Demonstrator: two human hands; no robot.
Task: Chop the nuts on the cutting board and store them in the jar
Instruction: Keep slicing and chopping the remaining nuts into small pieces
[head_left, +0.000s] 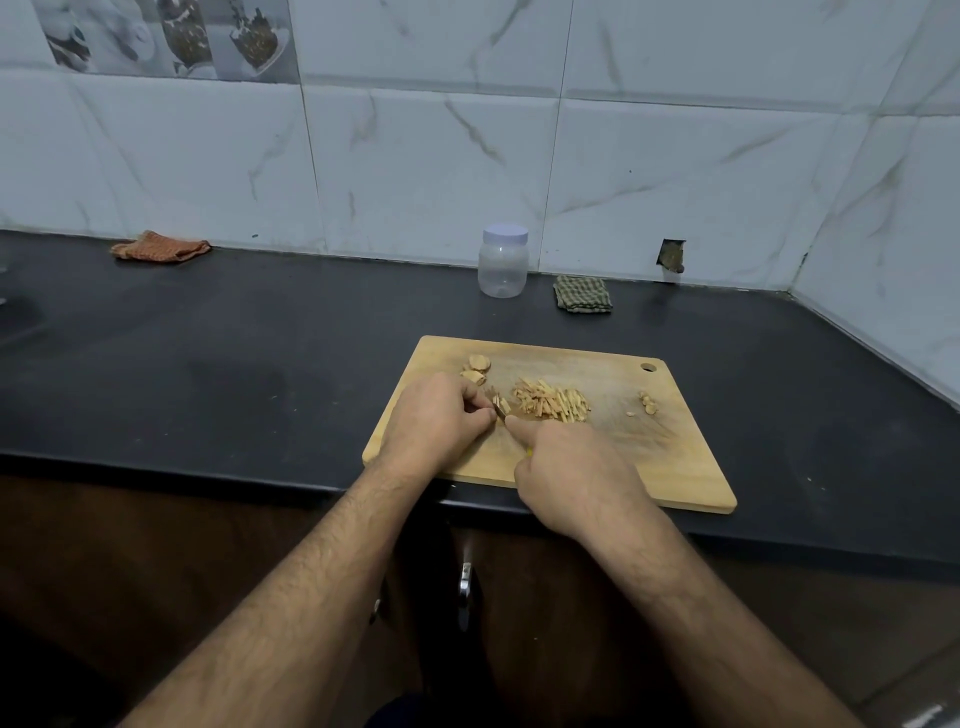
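On the wooden cutting board (613, 467), both hands are working close together at its left half. The left hand (436, 421) is curling its fingers down over a small nut piece (501, 402), its grip pinching the piece against the board. The right hand (566, 478) is closing its grip around a knife (500, 410), forefinger stretched along the top; only a short bit of blade is showing between the 2 hands, right at the pinched piece, and a sliver of yellow handle is peeking out by the right thumb. Just right of the left grip, a pile of chopped nuts (553, 402) is lying in thin slivers. Just beyond that grip, whole nuts (475, 369) are sitting on the board. Well right of the right grip, a few scraps (647, 402) are lying near the board's hanging hole. Far beyond both grips, the clear jar (503, 262) is standing upright on the black desk (208, 364) with its white lid on, a green checked cloth (583, 294) lying beside it.
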